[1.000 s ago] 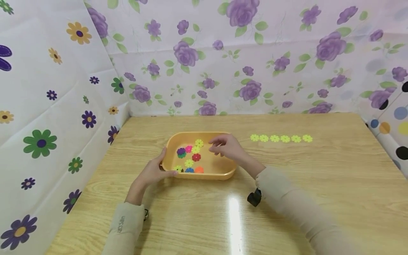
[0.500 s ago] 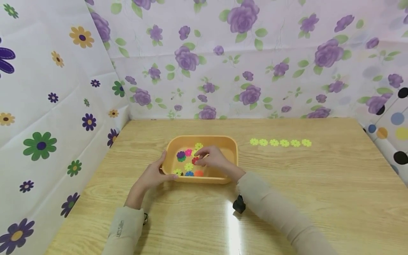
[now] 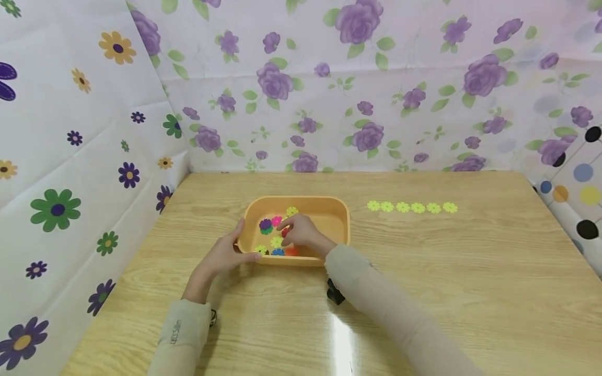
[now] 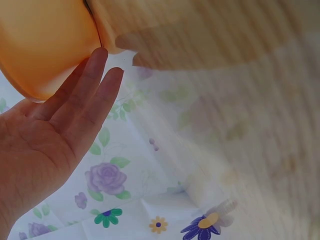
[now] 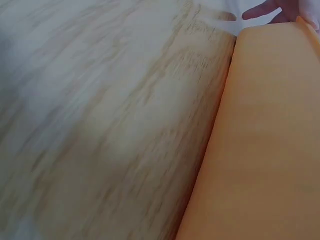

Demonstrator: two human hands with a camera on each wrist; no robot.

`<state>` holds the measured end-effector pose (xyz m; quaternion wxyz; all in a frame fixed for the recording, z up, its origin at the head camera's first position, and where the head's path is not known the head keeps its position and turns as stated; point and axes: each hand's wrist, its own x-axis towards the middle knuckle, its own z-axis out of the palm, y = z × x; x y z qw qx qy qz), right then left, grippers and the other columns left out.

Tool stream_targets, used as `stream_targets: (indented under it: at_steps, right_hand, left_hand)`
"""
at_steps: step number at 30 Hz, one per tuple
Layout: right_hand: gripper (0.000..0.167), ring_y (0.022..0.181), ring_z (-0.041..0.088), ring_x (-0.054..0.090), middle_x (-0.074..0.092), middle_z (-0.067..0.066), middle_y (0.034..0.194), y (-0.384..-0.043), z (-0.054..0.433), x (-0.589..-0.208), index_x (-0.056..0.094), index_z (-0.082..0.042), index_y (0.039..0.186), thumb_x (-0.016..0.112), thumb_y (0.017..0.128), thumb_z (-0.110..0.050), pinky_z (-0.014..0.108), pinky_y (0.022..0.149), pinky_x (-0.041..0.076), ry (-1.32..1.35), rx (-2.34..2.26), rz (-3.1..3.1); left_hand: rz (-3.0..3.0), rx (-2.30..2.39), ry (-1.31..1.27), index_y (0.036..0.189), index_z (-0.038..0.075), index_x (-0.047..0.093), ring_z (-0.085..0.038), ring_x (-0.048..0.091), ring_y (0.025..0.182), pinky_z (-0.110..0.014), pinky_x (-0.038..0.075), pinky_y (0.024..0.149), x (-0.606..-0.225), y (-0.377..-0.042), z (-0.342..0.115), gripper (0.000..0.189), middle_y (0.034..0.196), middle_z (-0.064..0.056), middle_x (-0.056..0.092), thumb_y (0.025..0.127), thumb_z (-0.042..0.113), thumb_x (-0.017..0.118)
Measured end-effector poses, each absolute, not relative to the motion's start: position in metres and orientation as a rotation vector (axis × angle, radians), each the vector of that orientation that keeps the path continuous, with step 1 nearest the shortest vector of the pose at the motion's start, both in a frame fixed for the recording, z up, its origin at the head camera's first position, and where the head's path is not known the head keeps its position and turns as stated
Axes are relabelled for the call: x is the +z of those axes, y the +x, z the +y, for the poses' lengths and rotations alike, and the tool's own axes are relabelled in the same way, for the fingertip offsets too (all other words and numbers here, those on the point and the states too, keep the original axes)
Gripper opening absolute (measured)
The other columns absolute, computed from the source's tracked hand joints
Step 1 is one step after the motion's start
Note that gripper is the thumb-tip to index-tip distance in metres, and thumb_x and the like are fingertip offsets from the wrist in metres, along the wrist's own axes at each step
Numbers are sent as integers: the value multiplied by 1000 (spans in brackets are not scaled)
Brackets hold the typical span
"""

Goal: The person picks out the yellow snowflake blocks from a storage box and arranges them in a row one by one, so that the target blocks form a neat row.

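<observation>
Fingers of a person's right hand (image 3: 301, 231) were bent, thumb and forefinger apart. Purple-rose fabric (image 3: 338, 99) hung behind a wood-grain table (image 3: 470, 261), where an orange plastic tray (image 3: 326, 210) sat, its left end gripped by the left hand (image 3: 223, 254), thumb against the near rim. Beyond the tray's right end, six yellow flower-shaped discs (image 3: 417, 208) stretched in a row. Inside the tray lay loose discs (image 3: 276, 242), including a purple disc (image 3: 265, 224) overlapping a green disc (image 3: 266, 231), and a red disc (image 3: 285, 232) beside the right forefinger.

Basin (image 3: 331, 227): smooth plastic, satin sheen. Bench (image 3: 494, 271): wood-grained, glossy towards near edge. Yellow flower discs (image 3: 417, 208) near far edge: plastic-looking. Sleeves (image 3: 181, 331): matt cloth.
</observation>
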<state>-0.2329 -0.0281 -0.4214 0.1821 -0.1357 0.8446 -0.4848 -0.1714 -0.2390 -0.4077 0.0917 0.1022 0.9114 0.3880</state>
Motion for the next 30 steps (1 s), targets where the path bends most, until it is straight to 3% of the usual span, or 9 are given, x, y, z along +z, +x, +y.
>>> stream_targets:
  at_steps: [4,7,17,27,30]
  right_hand:
    - [38,64,15,48,63,9,99,-234,-33,-423,68,-6,107,75,69,1,23,54,44,-332,-1281,2407]
    - [40,79,16,52,64,6,106,-235,-34,-426,68,-8,108,76,69,-2,26,66,47,-354,-1183,2467]
    - [40,99,16,52,63,1,113,-235,-35,-428,66,-16,114,75,75,-17,30,87,42,-492,-941,2583]
    - [34,104,17,53,63,-1,114,-236,-37,-429,68,-20,111,73,77,-20,30,86,43,-552,-863,2618]
    - [35,99,15,54,63,-1,113,-235,-37,-428,68,-19,112,73,78,-23,29,83,43,-579,-867,2617]
  left_hand:
    - [2697,1155,299,145,2,7,-26,56,99,-36,48,82,-408,-172,-239,106,139,-25,33,73,36,76]
    - [2692,1157,291,145,2,6,-25,56,98,-35,48,82,-407,-173,-239,106,138,-25,35,73,36,76]
    - [2691,1152,281,145,3,6,-25,56,97,-35,48,81,-407,-172,-238,103,139,-25,34,74,31,76]
    - [2714,1124,295,145,1,7,-25,56,98,-37,47,82,-406,-170,-239,106,139,-26,34,73,37,75]
    - [2722,1126,313,145,1,7,-25,56,98,-36,48,82,-406,-171,-240,106,139,-26,33,73,38,75]
